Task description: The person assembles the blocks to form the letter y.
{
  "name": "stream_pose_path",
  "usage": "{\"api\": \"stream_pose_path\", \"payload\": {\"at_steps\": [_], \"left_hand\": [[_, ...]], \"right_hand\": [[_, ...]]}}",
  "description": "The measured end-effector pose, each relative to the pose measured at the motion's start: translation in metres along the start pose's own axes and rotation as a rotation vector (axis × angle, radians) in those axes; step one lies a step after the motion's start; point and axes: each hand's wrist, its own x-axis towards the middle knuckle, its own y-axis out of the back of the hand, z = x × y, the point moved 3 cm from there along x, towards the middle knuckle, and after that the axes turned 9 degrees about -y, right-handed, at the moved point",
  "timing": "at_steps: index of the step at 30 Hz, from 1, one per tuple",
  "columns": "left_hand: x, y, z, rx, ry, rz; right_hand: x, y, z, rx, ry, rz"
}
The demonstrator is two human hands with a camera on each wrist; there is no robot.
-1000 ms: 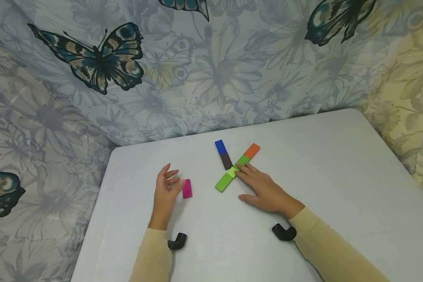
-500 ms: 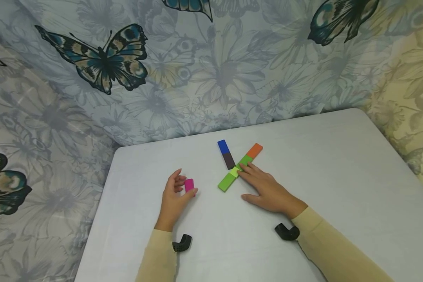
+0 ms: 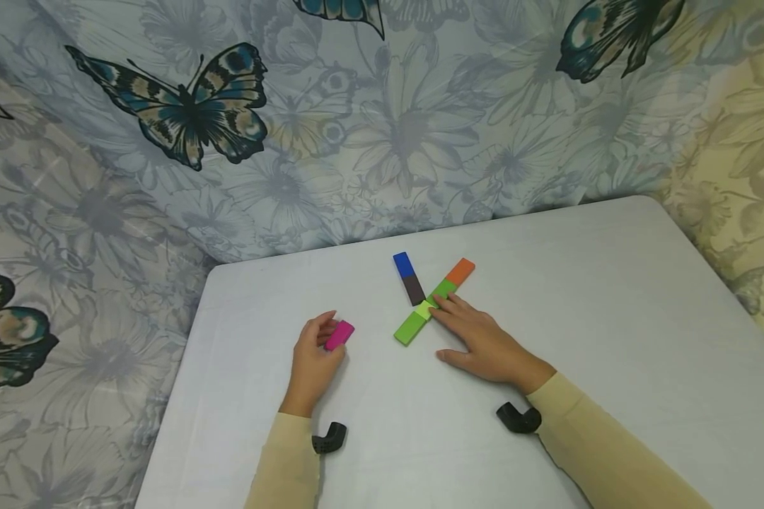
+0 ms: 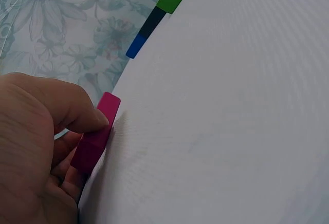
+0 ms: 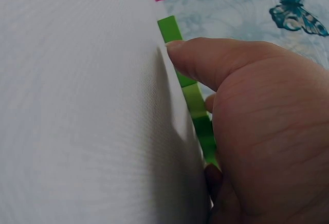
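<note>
My left hand [image 3: 314, 364] pinches a bright pink block [image 3: 340, 336] between thumb and fingers, low over the white table. In the left wrist view, the thumb lies on the side of the pink block [image 4: 97, 131]. My right hand [image 3: 487, 346] has its fingers stretched out, their tips touching a slanted row of blocks. That row runs from a green block [image 3: 409, 329] through a small light green block [image 3: 423, 309] and another green block [image 3: 444, 288] to an orange block [image 3: 461, 271]. A dark brown block [image 3: 414, 290] and a blue block [image 3: 404, 264] form a second line, angling off near the light green one.
The white table [image 3: 586, 283] has its far edge against a butterfly-and-flower patterned cloth [image 3: 414, 141]. Black curved pieces [image 3: 330, 438] are worn at both wrists.
My left hand has moved right onto the pink block, gripped it and turned it so its upper end leans right. My right hand keeps its place on the row.
</note>
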Motion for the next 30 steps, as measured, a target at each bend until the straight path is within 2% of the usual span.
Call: {"api": "stream_pose_path", "payload": {"at_steps": [13, 22, 30], "left_hand": [[0.0003, 0.0004, -0.0012, 0.065, -0.035, 0.032], [0.0006, 0.0017, -0.0011, 0.031, -0.033, 0.056], [0.0003, 0.0032, 0.0012, -0.056, -0.058, 0.109]], "right_hand": [[-0.0002, -0.0002, -0.0003, -0.002, -0.006, -0.002], [0.0006, 0.0003, -0.0011, -0.002, 0.001, 0.005], [-0.0003, 0.0018, -0.0026, 0.010, 0.010, 0.013]]}}
